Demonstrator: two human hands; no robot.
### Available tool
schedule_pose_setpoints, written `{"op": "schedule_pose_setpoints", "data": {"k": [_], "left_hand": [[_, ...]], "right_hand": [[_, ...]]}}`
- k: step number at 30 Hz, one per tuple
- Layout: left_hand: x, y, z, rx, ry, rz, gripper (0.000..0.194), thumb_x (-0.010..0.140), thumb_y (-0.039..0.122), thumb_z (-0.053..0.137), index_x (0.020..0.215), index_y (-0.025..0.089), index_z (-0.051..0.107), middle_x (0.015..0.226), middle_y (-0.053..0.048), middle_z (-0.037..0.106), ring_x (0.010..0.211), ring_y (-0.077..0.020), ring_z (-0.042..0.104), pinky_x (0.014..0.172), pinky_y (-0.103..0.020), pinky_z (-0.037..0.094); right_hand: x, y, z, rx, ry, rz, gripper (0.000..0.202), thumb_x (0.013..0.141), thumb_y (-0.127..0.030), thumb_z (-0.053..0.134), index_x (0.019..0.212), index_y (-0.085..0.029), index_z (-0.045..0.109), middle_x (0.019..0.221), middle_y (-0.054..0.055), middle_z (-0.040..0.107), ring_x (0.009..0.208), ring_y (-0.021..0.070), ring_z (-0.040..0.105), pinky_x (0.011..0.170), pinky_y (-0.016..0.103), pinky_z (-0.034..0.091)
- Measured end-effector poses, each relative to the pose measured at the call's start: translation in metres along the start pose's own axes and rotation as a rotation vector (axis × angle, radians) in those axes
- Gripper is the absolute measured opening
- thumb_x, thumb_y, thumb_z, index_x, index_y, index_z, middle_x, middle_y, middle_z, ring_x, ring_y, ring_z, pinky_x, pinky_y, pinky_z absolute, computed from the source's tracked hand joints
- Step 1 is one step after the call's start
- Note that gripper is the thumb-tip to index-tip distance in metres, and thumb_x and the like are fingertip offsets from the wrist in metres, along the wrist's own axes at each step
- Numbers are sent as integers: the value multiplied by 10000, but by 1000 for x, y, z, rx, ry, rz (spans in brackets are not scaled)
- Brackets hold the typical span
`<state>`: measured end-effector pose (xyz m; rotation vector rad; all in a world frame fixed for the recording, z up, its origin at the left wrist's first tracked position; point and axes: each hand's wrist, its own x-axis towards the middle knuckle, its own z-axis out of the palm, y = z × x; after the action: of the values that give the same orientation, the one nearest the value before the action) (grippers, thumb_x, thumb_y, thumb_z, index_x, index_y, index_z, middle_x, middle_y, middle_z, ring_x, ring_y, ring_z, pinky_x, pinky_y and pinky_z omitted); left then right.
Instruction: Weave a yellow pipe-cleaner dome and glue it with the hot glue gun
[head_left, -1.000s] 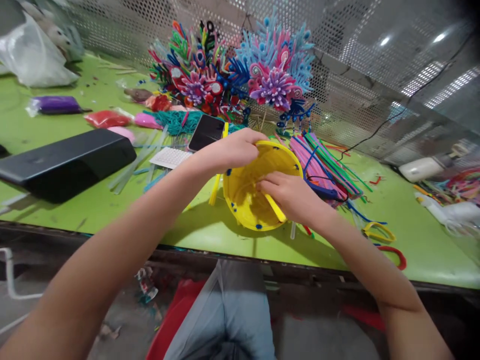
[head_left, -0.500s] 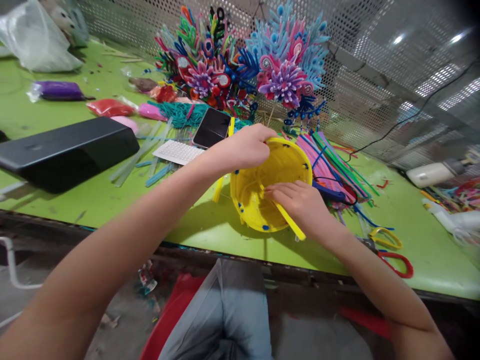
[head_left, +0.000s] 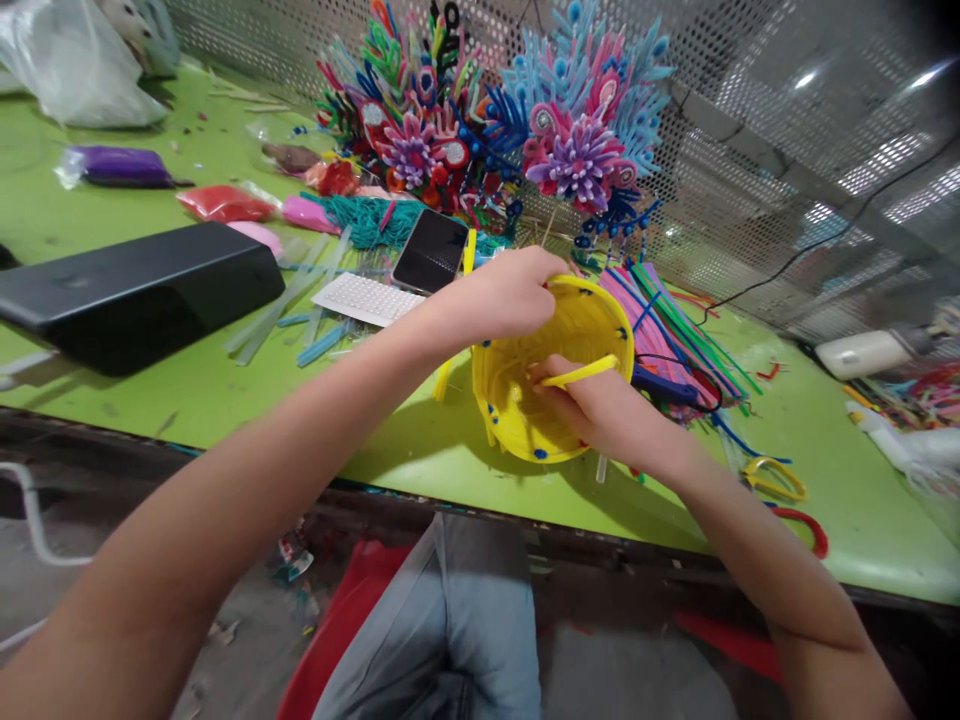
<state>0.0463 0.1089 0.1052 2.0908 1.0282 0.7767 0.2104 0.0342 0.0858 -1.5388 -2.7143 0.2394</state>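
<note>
A round, hollow yellow form with dark blue spots along its rim lies tipped on the table, its opening facing me. My left hand is closed around the upper left of its rim; the fingertips are hidden behind my hand. Inside the opening, my right hand pinches a fuzzy yellow strip, which looks like a pipe cleaner, near the inner wall. The strip's free end points right, across the back of that hand. Another yellow strip sticks up behind my left wrist.
Bundled pink, green and blue pipe cleaners lie right of the form, near scissors. A phone, a white beaded sheet and a black box lie left. Fuzzy flower pieces stand behind. The table edge is close to me.
My right hand has turned and reached deeper into the form. The yellow strip's free end has swung from pointing down over the rim to pointing right. My left hand keeps its grip.
</note>
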Motion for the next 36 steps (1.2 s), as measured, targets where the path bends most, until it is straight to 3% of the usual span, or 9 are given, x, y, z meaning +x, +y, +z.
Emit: {"op": "schedule_pose_setpoints", "data": {"k": [10, 19, 28, 36], "left_hand": [[-1, 0, 0, -26, 6, 3, 398, 625, 54, 445, 913, 181, 689, 865, -24, 676, 1037, -231, 589, 972, -325, 444], [1, -1, 1, -71, 2, -6, 363, 616, 45, 458, 872, 171, 682, 902, -49, 673, 1114, -263, 563, 989, -351, 427], [0, 1, 1, 48, 4, 14, 305, 664, 59, 461, 852, 157, 680, 866, -57, 679, 1024, -244, 605, 955, -343, 450], [1, -1, 2, -70, 6, -5, 364, 615, 21, 461, 853, 173, 691, 891, -48, 682, 1103, -259, 573, 999, -355, 420]], "right_hand": [[1, -2, -1, 50, -29, -7, 159, 971, -193, 418, 1039, -173, 561, 854, 72, 694, 758, 175, 639, 661, 257, 423], [6, 0, 5, 51, -6, -16, 162, 965, -211, 418, 1014, -160, 564, 953, 104, 687, 843, 193, 635, 711, 288, 440], [6, 4, 10, 102, 32, -3, 138, 956, -188, 416, 1018, -166, 537, 955, 77, 676, 851, 177, 626, 731, 275, 428], [7, 2, 12, 118, 45, -8, 133, 972, -250, 406, 982, -177, 517, 939, 78, 663, 822, 174, 604, 718, 279, 423]]}}
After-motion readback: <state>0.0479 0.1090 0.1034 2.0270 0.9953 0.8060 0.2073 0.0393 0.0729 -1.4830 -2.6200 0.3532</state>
